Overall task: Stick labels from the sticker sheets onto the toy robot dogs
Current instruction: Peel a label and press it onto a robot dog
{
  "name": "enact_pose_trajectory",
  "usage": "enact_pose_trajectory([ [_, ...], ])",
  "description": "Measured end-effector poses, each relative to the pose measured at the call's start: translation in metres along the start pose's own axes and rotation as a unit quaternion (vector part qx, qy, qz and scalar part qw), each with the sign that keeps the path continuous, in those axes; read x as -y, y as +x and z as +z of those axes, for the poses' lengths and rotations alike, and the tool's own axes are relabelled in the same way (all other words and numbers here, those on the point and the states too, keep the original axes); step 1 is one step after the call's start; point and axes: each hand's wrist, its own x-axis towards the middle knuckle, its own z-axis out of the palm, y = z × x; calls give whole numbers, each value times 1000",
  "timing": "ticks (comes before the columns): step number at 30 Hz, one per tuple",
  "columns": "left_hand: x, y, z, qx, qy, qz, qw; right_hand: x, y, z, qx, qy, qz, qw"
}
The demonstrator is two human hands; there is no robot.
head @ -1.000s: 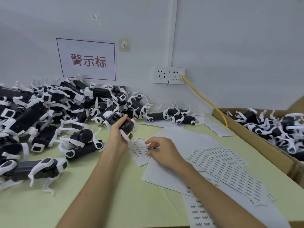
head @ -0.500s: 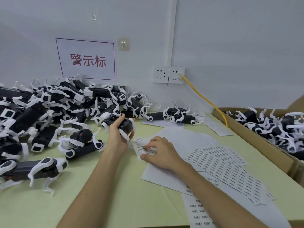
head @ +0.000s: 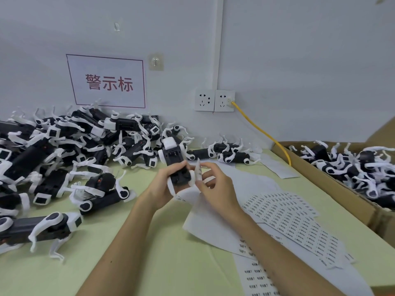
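A small assembly or packing workshop; a heap of identical toy robot dogs [head: 70, 159] covers the bench [head: 149, 263] at far left; a cardboard box [head: 333, 186] at right holds more; sticker sheets [head: 297, 223] lie near; a printed wall sign [head: 106, 82] hangs above.

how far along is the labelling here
Done, probably: the dogs in the cardboard box, though their labels can't be seen. In hand: left hand grips one toy robot dog, right hand pinches a label beside it. Left: the big pile and mostly full sticker sheets.
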Motion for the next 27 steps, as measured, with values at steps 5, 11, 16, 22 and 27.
enact_pose_trajectory([
  [5, 2, 3, -2, 3, -23, 6, 1000, 2, 0, -2, -21, -18, -13, 1000],
  [11, -1, -1, 5, 15, -4, 19, 1000, 2, 1, -3, -66, -9, -7, 998],
  [16, -1, -2, 5, -3, -15, 23, 1000, 3, 2, -5, -70, -3, -17, 997],
  [22, 1, -1, 8, 12, -19, 14, 1000, 1, 3, -5, -75, -20, -27, 997],
  [27, 7, 4, 7, 2, -12, 5, 1000, -2, 3, -4, -108, -42, -60, 991],
])
